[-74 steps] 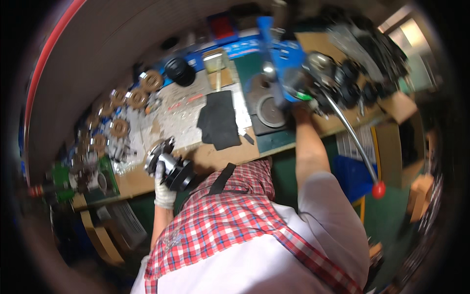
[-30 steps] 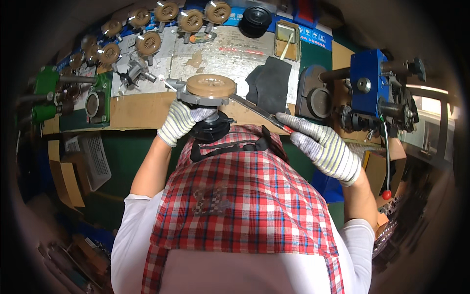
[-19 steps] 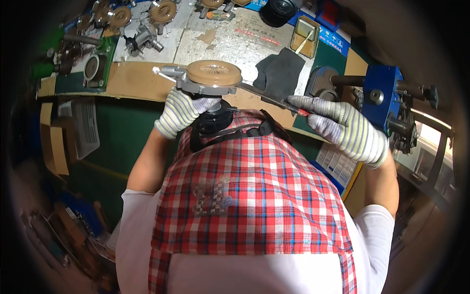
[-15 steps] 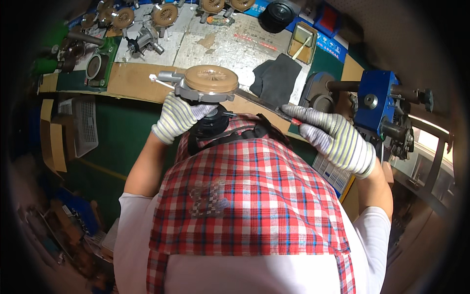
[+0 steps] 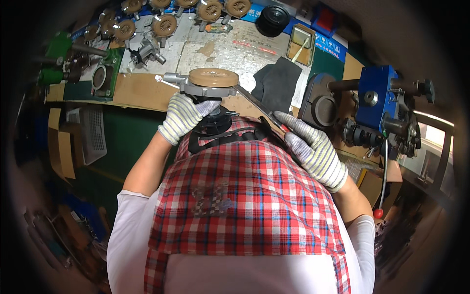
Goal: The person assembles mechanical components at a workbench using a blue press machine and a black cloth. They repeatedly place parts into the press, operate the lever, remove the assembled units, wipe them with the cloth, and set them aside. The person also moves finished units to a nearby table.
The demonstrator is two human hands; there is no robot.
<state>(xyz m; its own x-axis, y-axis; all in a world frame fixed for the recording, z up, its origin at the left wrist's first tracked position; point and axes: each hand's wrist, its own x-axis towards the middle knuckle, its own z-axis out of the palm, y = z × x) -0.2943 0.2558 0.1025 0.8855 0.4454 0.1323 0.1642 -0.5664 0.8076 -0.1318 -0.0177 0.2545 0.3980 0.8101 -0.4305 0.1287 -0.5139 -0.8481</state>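
Observation:
My left hand (image 5: 183, 115), in a striped knit glove, is closed around the underside of a round grey metal housing (image 5: 209, 91). A brown ribbed disc (image 5: 214, 77) sits on top of this housing, and a short pipe stub points left. Below it, close to my apron, is a black round fixture (image 5: 213, 122); whether the two touch is hidden by my fingers. My gloved right hand (image 5: 316, 149) grips the red handle of a long flat dark file (image 5: 254, 102). The far end of the file meets the housing's right rim.
Similar brown-topped housings (image 5: 164, 25) stand at the bench's back left. A dark cloth (image 5: 279, 83), a tray with a brush (image 5: 301, 45) and a black round part (image 5: 272, 20) lie beyond. A blue press (image 5: 376, 98) stands right, a green fixture (image 5: 105, 74) left.
My right hand has moved left and nearer to me, and the file now slants more steeply against the housing. My left hand keeps its hold; the view has shifted slightly.

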